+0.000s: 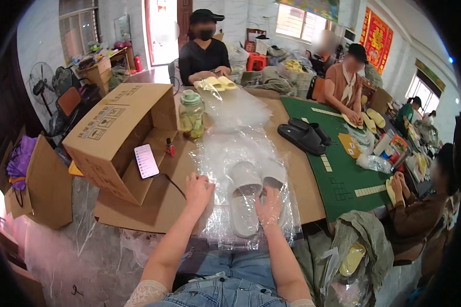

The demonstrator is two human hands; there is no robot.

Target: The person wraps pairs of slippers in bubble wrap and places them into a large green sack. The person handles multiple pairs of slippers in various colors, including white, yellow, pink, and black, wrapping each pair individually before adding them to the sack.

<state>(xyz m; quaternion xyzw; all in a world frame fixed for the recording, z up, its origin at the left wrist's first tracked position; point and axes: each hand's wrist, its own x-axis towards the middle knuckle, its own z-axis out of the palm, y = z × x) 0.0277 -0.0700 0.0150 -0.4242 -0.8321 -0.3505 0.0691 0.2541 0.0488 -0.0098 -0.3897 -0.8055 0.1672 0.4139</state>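
A pair of pale grey slippers [245,217] lies on a stack of clear plastic bags [217,204] right in front of me, with shiny film around them. My right hand [269,209] grips the right slipper, its fingers curled near the strap. To the left, my left hand [198,191] has bent fingers closed at the left edge of the plastic bags. How much of the film lies between its fingertips is hard to see.
An open cardboard box [112,133] lies on its side at left, with a phone [147,161] propped on it. Nearby stand a nail-polish-like bottle [170,148] and a glass jar [191,115]. Black slippers [302,137] rest on the green board [312,176]. Co-workers handle yellow slippers [215,83] around the table.
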